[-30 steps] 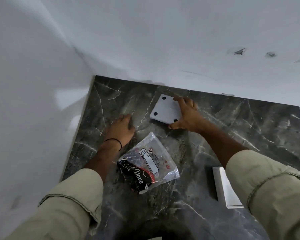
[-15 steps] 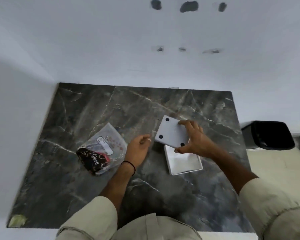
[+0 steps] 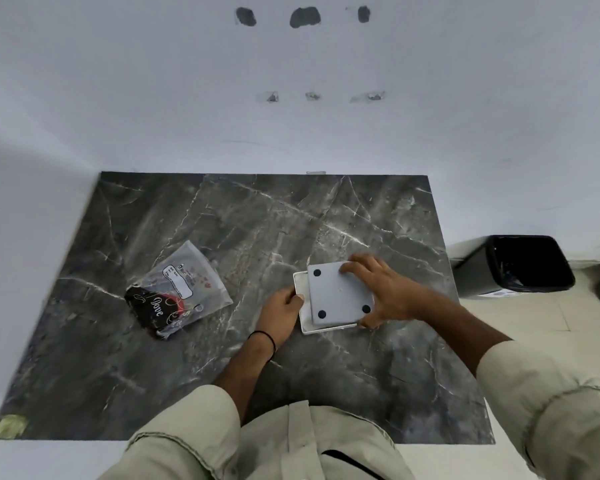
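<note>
A flat white square device with black round feet at its corners lies bottom-up over a white box tray on the dark marble table. My right hand grips the device from the right, fingers over its far edge and thumb at its near corner. My left hand holds the tray's left edge with curled fingers. The device covers most of the tray.
A clear plastic pouch with a black and red item inside lies on the table's left half. A black waste bin stands on the floor to the right. White walls close in behind and on the left. Green tape marks the near-left corner.
My right hand carried the white device from the far part of the table down over the white tray. My left hand moved right to the tray's edge. My view shifted to the right.
</note>
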